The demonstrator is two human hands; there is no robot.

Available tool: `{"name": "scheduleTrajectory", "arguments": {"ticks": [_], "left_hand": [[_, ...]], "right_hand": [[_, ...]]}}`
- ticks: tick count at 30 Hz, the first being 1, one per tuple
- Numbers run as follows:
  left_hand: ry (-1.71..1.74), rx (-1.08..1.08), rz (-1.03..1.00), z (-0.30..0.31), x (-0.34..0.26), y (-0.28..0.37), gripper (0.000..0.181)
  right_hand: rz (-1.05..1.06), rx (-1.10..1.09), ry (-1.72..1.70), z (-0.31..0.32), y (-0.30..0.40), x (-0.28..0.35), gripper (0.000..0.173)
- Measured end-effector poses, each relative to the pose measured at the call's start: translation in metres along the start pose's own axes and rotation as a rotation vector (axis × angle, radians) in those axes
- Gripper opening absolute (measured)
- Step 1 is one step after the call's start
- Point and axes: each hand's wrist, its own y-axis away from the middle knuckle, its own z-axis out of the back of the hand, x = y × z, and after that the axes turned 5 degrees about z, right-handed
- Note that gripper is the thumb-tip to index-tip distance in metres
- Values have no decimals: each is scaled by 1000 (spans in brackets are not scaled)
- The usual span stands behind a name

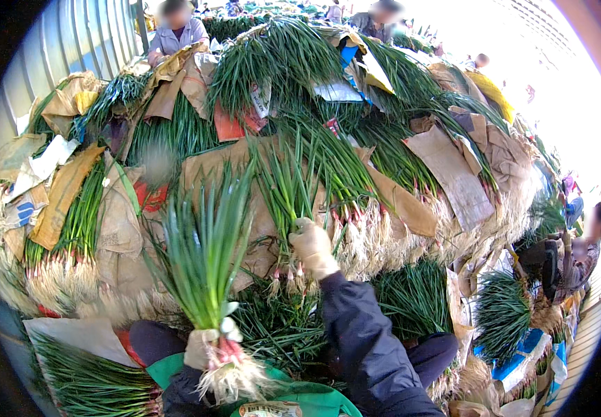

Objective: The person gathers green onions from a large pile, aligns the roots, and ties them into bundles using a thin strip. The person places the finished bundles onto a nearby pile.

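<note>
My left hand [201, 346], in a pale glove, grips a thick bunch of green onions [204, 260] just above its pinkish bulbs. The leaves point up and the white roots hang over my lap. Gloved as well, my right hand [311, 247] reaches forward and closes around the stems of a few green onions [285, 203], whose roots dangle below my fist. They lie over brown burlap [243, 156] on the heap. Just right of that hand rests a row of green onions [347, 182] with red bulbs and long roots.
Cut leaves [274, 328] cover the ground between my knees. Further bundles lie at lower left [92, 375] and lower right [503, 307]. Burlap sheets [451, 177] drape the large heap. People work behind it and at right. A corrugated metal wall [66, 47] stands at left.
</note>
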Motion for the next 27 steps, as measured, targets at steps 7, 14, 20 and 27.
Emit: {"name": "scheduleTrajectory", "arguments": {"ticks": [7, 14, 20, 27], "left_hand": [[171, 472, -112, 34, -22, 10, 83], [-149, -131, -42, -7, 15, -55, 37], [-147, -41, 42, 13, 52, -125, 36], [-146, 3, -14, -6, 43, -101, 42]], "right_hand": [[-171, 13, -417, 126, 67, -30, 28], [-264, -286, 429, 256, 188, -89, 21], [-514, -474, 817, 305, 272, -133, 28], [79, -166, -258, 45, 144, -25, 22]]}}
